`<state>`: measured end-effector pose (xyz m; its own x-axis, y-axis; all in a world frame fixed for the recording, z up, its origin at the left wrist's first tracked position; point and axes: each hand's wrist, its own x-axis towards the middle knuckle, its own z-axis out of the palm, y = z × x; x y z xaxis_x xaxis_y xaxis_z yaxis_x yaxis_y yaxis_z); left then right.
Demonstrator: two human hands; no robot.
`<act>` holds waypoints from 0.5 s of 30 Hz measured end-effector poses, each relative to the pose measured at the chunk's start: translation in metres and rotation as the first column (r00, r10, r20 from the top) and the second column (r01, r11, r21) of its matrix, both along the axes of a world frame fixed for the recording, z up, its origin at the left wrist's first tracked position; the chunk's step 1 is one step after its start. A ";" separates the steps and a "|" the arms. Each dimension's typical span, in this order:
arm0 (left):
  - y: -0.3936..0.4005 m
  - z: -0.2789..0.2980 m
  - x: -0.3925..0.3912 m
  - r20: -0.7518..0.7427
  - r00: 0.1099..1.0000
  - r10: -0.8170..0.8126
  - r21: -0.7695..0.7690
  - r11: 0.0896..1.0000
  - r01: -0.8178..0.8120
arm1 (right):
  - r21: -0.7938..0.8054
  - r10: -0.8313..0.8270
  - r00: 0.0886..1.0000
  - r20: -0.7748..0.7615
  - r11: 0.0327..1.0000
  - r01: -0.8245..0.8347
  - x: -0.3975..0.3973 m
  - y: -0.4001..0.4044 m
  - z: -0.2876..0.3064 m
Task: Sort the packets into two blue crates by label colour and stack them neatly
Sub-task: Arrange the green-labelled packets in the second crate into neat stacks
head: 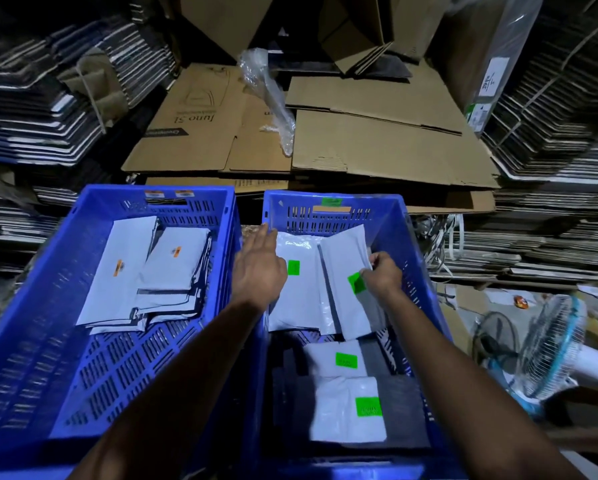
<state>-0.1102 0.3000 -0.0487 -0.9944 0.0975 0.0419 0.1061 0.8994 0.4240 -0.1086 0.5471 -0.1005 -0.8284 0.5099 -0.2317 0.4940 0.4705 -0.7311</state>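
Orange-labelled packets (141, 271) are stacked in the left blue crate (82, 341) and green-labelled packets (301, 292) in the right blue crate (425, 271), where one tilted packet (349, 271) is pinched by the right hand (382, 275) beside the flat, relaxed left hand (259, 268); sorting is judged nearly finished, neat stacking outstanding.

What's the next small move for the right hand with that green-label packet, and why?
Probably lower the packet flat onto the pile beside it and let go. The right hand pinches its edge, so it sits tilted in the right crate, leaning over the flat green-label packet. The left hand reaches open over that pile, seemingly ready to square it. Orange labels lie in the left crate.
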 end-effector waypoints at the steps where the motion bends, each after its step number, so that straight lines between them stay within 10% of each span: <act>1: 0.000 0.000 0.000 -0.004 1.000 0.003 0.004 1.000 -0.003 | -0.009 -0.009 1.000 0.010 1.000 0.009 -0.010 -0.002 -0.002; 8: 0.000 -0.003 -0.002 -0.013 1.000 0.022 0.018 1.000 -0.022 | 0.341 0.221 0.971 0.087 0.910 -0.238 -0.029 -0.017 -0.022; 15: 0.001 -0.005 -0.006 0.012 0.999 0.036 0.025 0.999 -0.036 | 0.654 0.566 0.782 0.262 0.491 -0.575 -0.024 -0.031 -0.064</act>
